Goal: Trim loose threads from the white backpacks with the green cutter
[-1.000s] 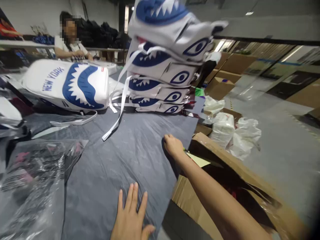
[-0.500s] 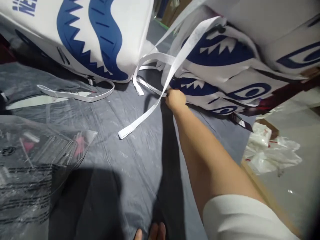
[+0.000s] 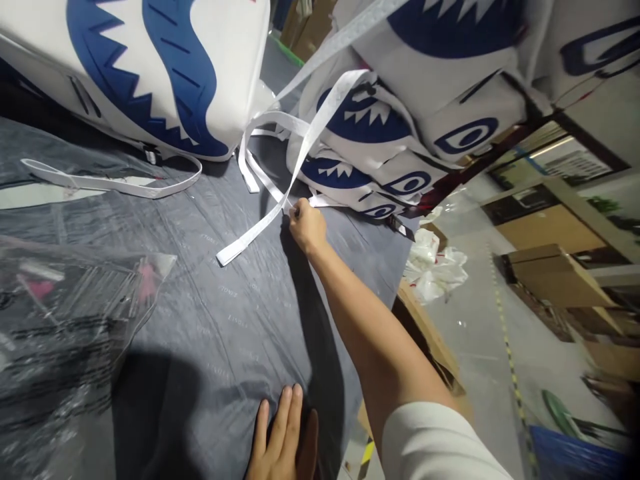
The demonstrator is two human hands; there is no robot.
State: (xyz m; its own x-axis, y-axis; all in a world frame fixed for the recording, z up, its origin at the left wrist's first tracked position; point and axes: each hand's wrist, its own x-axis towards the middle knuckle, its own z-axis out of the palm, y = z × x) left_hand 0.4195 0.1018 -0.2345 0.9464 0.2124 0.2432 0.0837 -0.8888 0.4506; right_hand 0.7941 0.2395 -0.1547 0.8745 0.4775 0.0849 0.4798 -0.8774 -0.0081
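Note:
My right hand [image 3: 308, 227] is a fist low over the grey-covered table, gripping a white strap [image 3: 323, 201] beside the stacked bags. Something small and dark shows at its fingers, too small to name. A longer white strap [image 3: 260, 227] loops down from the stack, its folded end lying to the left of that hand. My left hand [image 3: 277, 437] rests flat on the table cover near the bottom edge, fingers stretched. The stacked white bags [image 3: 360, 143] carry blue shark-mouth and eye prints. Another white bag [image 3: 233, 73] with a blue toothed print stands at upper left.
A clear plastic bag [image 3: 85, 300] with pink and dark print lies on the left of the table cover [image 3: 235, 320]. Off the right edge are white plastic bags [image 3: 435, 263], an open carton [image 3: 430, 340] and further cardboard boxes [image 3: 555, 273] on the floor.
The view has swung right, showing more floor. My right hand has come out from the bag stack, drawing a white strap with it. My left hand has come further into view, flat on the cover.

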